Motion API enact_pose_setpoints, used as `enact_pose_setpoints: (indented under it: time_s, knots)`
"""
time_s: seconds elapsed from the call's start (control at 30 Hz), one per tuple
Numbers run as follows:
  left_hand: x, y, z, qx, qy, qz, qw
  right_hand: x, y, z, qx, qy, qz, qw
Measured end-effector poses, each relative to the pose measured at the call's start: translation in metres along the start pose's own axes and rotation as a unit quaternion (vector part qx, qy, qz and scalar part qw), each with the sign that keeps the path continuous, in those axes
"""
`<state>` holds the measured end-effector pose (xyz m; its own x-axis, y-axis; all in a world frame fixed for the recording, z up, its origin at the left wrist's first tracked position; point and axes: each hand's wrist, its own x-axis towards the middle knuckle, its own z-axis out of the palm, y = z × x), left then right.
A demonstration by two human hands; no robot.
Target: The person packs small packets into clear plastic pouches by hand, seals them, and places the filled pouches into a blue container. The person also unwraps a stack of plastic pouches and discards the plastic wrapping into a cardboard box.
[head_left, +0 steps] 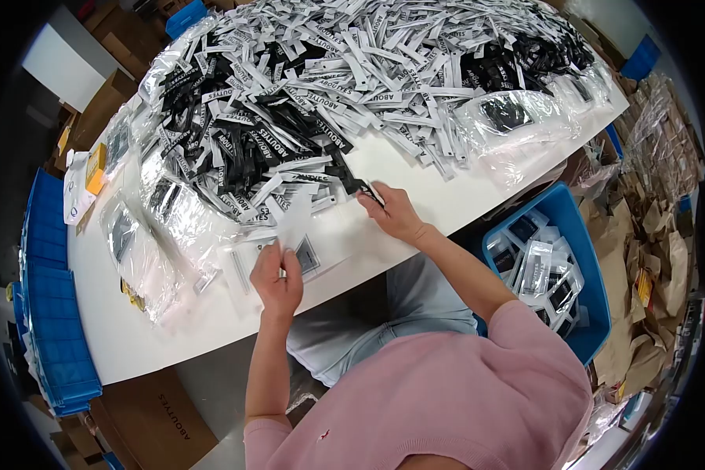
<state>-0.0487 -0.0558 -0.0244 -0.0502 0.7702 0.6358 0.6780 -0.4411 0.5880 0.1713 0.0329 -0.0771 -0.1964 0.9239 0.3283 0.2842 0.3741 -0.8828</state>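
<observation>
**Strip [370, 193] up-right of bag [296, 221]**

Strip is pinched in right hand [398, 215], long axis slanting up-left over desk [129, 337]; bag is grasped by left hand [278, 278], nearer the person's edge. Strip and bag are held apart.

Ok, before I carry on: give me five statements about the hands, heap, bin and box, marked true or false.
1. The left bare hand holds a thin, whitish, flat sheet. True.
2. The right bare hand holds a blue pen. False: it grips a narrow black strip.
3. The blue plastic bin at the person's right contains flat packets. True.
4. The heap of black and white printed strips lies on the floor. False: it lies on the white table.
5. The brown cardboard box reads ABOUTYES. True.
</observation>
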Motion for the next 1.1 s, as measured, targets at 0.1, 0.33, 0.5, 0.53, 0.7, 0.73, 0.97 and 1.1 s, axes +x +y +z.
enact_pose_setpoints:
  time_s: [0.1,0.33,0.5,0.53,0.7,0.73,0.97,1.1]
  knots:
    - [0.006,0.021,0.007,0.010,-0.038,0.085,0.996,0.004,-0.022,-0.007,-0.047,0.012,-0.010,0.999]
    - [0.016,0.026,0.015,0.103,-0.076,0.296,0.947,-0.005,-0.086,-0.020,0.408,-0.090,0.313,0.853]
    - [0.017,0.035,0.012,0.071,-0.146,0.273,0.948,-0.010,-0.083,-0.025,0.241,-0.138,0.255,0.926]
    - [0.017,0.037,0.014,0.034,-0.173,0.210,0.962,-0.008,-0.083,-0.027,0.187,-0.142,0.239,0.942]
    - [0.008,0.052,0.015,-0.172,-0.221,-0.237,0.930,-0.007,-0.100,-0.021,-0.134,-0.179,-0.011,0.975]
    - [0.011,0.052,0.018,-0.194,-0.198,-0.247,0.929,-0.007,-0.100,-0.017,-0.197,-0.162,-0.061,0.965]
    - [0.012,0.042,0.018,-0.305,-0.150,-0.296,0.893,-0.009,-0.085,-0.011,-0.049,-0.091,-0.130,0.986]
    - [-0.001,0.053,0.031,-0.326,-0.148,-0.273,0.893,-0.009,-0.090,-0.024,0.040,-0.115,0.132,0.984]
